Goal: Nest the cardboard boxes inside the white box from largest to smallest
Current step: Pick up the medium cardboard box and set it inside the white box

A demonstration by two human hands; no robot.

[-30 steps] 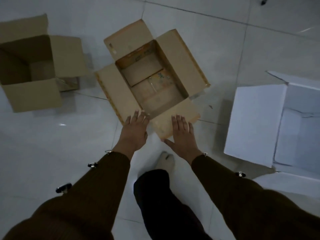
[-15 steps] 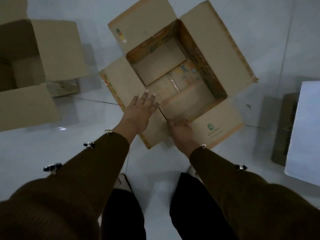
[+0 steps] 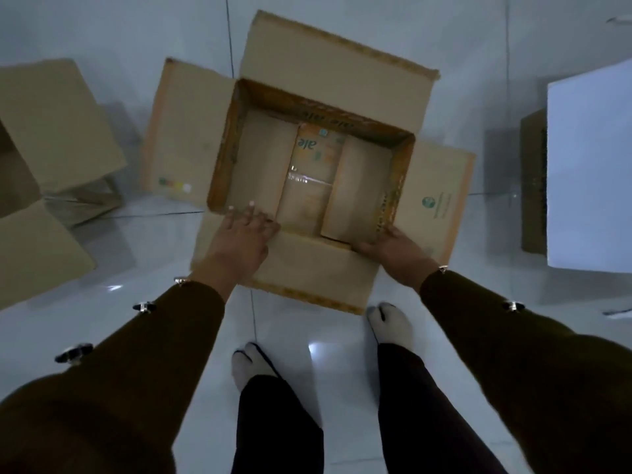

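Note:
An open brown cardboard box (image 3: 328, 83) with orange-printed edges stands on the tiled floor right in front of me, all its flaps spread outward. My left hand (image 3: 244, 236) grips its near wall at the left corner, fingers reaching inside. My right hand (image 3: 393, 246) grips the near right corner, fingers curled over the edge. The white box (image 3: 588, 172) is at the right edge, only partly in view. A second, plain open cardboard box (image 3: 51, 131) stands at the far left.
A dark brown cardboard piece (image 3: 533, 186) stands against the white box's left side. My two socked feet (image 3: 390, 323) are on the white tiles just behind the box I hold. Bare floor lies between the boxes.
I have stepped closer and the box is now turned square to me. My right hand shifted from the near flap to the right corner; my left hand now reaches over the near wall.

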